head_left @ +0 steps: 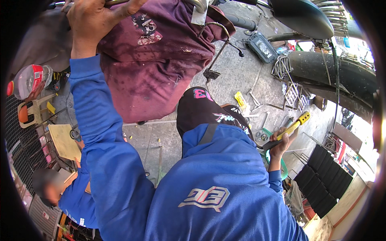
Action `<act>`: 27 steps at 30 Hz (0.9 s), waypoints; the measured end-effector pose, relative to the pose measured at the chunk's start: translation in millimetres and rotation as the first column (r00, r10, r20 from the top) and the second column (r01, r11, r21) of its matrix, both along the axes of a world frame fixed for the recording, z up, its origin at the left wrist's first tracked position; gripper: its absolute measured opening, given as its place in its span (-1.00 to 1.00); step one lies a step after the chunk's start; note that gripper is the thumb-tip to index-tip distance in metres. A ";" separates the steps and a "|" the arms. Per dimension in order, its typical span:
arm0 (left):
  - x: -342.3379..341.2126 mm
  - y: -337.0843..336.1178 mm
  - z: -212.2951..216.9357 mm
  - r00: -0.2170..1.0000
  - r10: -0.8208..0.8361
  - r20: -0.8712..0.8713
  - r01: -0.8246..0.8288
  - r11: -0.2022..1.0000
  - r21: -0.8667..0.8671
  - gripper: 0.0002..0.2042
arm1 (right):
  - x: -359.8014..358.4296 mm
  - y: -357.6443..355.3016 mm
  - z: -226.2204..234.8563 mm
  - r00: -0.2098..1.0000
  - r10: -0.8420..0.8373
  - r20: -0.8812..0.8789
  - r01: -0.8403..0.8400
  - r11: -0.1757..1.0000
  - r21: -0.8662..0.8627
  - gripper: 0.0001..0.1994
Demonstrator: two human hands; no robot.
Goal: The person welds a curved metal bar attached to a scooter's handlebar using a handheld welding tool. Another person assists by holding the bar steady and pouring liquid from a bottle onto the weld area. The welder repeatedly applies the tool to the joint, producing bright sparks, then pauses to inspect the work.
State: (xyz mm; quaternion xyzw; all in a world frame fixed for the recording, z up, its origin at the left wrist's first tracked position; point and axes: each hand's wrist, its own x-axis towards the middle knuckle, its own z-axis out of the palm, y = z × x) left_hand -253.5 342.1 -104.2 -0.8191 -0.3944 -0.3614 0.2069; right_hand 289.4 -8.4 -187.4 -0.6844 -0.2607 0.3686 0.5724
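My left hand point(94, 22) reaches up to the top edge, its fingers round a shiny metal bar point(114, 2) and its thumb stretched to the right. The picture's edge cuts off part of it. Below that hand hangs a large maroon cloth point(148, 76) with a patterned patch. Out at my right side, my right hand point(280, 144) is closed round a tool point(295, 125) with a yellow, holed end and a black grip. A dark cable appears to run from its grip. The tool's kind is unclear, and it touches nothing else that I can make out.
Another person in blue point(82, 193) is at lower left. A hand there holds a clear bottle point(30, 80) with a red cap. A grey-blue case point(261, 47), metal frames point(293, 96) and a yellow packet point(240, 99) lie on the concrete floor point(235, 76). Black panels point(321, 180) stand at right.
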 end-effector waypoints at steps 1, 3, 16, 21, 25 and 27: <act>0.5 -0.7 0.3 1.000 -0.001 -0.002 0.001 1.000 0.005 -0.33 | -1.0 0.4 0.5 1.000 0.007 0.005 -0.007 1.000 0.012 0.03; 1.4 -2.6 1.9 1.000 0.017 -0.009 -0.017 0.999 -0.036 -0.32 | -3.7 1.4 3.1 1.000 0.013 0.023 -0.013 1.000 0.004 0.05; -3.6 -3.3 0.2 1.000 -0.010 0.004 0.010 0.989 -0.148 -0.55 | -40.5 14.8 62.9 0.978 0.172 0.120 -0.165 0.984 -0.068 0.34; 0.4 -1.9 6.1 0.999 -0.011 -0.050 0.003 0.988 -0.153 -0.53 | -53.3 28.9 91.2 0.982 0.187 0.040 -0.187 0.982 -0.001 0.44; 2.4 0.3 8.2 0.998 -0.012 -0.056 0.003 0.987 -0.159 -0.50 | -62.5 31.9 101.9 0.975 0.206 -0.087 -0.205 0.978 0.021 0.49; 3.0 1.2 7.6 0.998 -0.008 -0.058 -0.001 0.990 -0.142 -0.48 | -65.1 31.1 102.8 0.968 0.222 -0.114 -0.219 0.975 0.038 0.50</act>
